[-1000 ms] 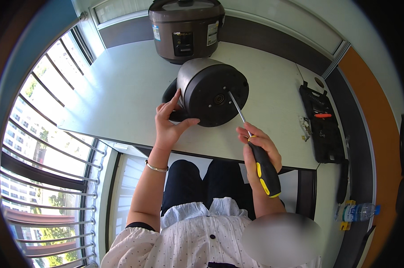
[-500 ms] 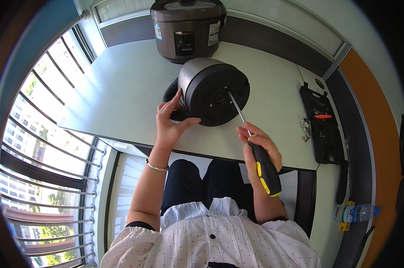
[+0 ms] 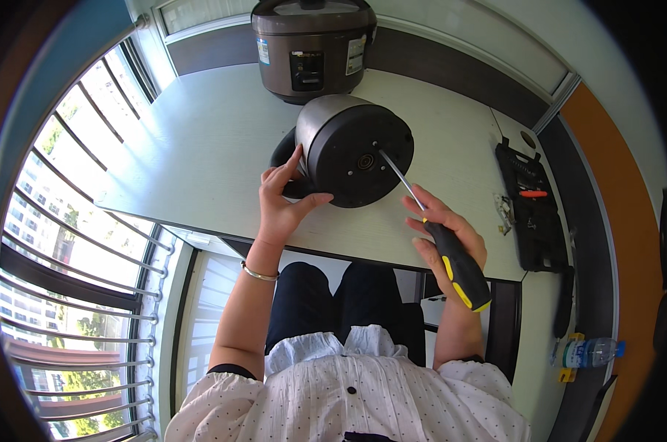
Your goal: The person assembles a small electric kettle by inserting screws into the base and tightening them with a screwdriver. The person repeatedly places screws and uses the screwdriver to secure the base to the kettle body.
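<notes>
An electric kettle (image 3: 348, 177) lies tipped on the table, its round black base turned toward me and its silver side behind. Several small screw spots and a round connector show on the base. My left hand (image 3: 283, 199) grips the kettle's lower left edge beside its black handle (image 3: 283, 150), thumb against the base rim. In my right hand (image 3: 460, 221) is a screwdriver (image 3: 457, 265) with a black and yellow grip, its fingers loosely around it. The shaft slants up left, and its tip meets the base near the connector; I cannot tell whether it sits in a screw.
Behind the kettle stands a brown rice cooker (image 3: 311, 51). On the right lie an open black tool case (image 3: 534, 228) with a red-orange item, small metal parts in a bag (image 3: 504, 210) and a plastic bottle (image 3: 591, 352). A barred window (image 3: 75, 243) is at left.
My right hand and the screwdriver's grip have swung to the right and slightly up, while the tip stays at the base. The kettle and left hand are almost unmoved.
</notes>
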### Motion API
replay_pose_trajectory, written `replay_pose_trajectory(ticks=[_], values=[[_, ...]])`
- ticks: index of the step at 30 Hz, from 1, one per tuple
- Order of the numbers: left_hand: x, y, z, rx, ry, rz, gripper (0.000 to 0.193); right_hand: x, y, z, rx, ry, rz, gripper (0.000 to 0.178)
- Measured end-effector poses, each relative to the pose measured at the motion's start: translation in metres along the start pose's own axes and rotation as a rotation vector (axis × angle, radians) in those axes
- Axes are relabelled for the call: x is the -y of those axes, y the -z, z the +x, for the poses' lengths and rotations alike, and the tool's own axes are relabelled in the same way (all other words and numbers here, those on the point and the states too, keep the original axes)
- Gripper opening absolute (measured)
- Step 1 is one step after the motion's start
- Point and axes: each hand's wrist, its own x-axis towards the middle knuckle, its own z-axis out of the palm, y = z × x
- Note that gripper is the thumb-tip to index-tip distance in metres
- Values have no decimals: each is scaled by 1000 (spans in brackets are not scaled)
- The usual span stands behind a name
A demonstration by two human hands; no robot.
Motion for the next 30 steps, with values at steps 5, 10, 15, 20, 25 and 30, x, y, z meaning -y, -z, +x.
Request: replay_pose_trajectory(ticks=[5,10,15,20,25,30], values=[[-2,1,0,5,-22,42,85,-5,4,-1,9,122,-262,27],[-7,1,2,34,-80,100,85,-11,-8,-3,-223,86,-102,23],[-5,1,1,18,-66,72,85,-11,-21,3,-446,-14,169,17],[-4,1,1,7,-61,53,85,-10,-22,2,-519,-94,266,17],[-5,3,1,28,-53,68,86,-9,-14,1,-358,-84,312,17],[-2,1,0,11,8,1,85,-17,7,5,34,56,98,18]])
